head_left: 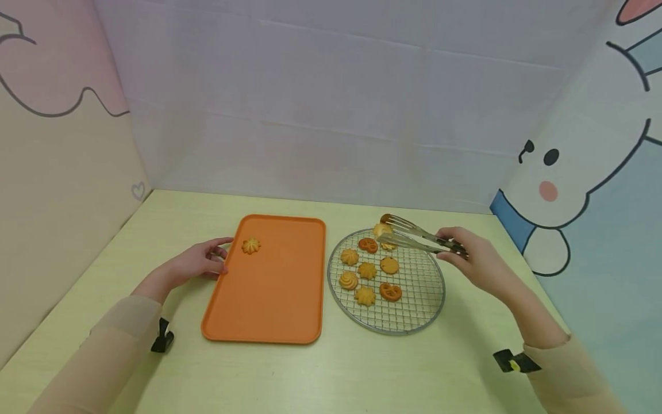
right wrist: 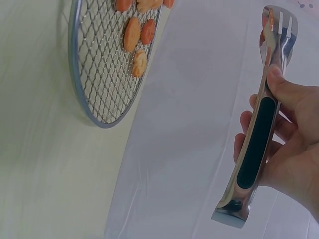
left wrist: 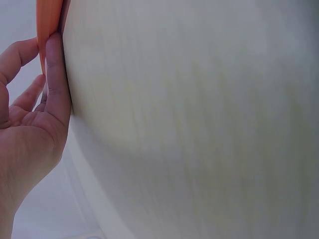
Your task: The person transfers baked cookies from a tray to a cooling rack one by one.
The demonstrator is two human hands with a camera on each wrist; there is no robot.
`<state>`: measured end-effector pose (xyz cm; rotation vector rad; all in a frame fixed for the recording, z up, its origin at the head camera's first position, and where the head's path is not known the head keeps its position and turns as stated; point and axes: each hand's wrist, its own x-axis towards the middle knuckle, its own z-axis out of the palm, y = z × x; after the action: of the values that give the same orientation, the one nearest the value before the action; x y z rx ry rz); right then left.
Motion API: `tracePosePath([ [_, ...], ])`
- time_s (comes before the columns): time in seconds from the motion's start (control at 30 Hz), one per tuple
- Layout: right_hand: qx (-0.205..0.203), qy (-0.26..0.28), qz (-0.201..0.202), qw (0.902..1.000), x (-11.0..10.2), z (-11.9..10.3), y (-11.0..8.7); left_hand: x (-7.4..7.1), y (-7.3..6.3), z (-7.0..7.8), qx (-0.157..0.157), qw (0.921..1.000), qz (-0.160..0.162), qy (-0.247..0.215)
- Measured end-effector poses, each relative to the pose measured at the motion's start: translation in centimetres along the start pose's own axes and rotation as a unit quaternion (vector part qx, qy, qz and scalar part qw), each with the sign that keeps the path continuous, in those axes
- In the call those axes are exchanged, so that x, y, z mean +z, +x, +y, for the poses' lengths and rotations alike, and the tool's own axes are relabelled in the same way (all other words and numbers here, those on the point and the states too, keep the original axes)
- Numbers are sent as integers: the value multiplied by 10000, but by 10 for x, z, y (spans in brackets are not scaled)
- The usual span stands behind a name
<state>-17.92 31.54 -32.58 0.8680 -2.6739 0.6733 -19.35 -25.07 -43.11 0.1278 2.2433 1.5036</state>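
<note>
My left hand (head_left: 199,259) holds the left rim of an orange tray (head_left: 274,299). Its fingertips lie at the edge, and in the left wrist view fingers show on both sides of the tray's rim (left wrist: 47,20). One flower-shaped cookie (head_left: 251,246) lies at the tray's upper left. My right hand (head_left: 478,261) grips metal tongs (head_left: 419,237) with dark handle pads. The tong tips are parted and overlap the cookies (head_left: 383,230) at the back of a round wire rack (head_left: 419,305). An orange-brown patch shows at the tips in the right wrist view; I cannot tell whether it is food.
Several cookies, including a round one (head_left: 389,265), and pretzels (head_left: 390,291) lie on the rack. Tray and rack stand side by side on a pale wooden table (head_left: 362,374). A white sheet (head_left: 331,115) hangs behind, with printed panels at both sides.
</note>
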Motion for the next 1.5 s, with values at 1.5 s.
tracePosePath([
  [1.5, 855, -295, -521, 9945, 36, 81, -38, 1, 0, 0, 66, 9999, 36, 73],
])
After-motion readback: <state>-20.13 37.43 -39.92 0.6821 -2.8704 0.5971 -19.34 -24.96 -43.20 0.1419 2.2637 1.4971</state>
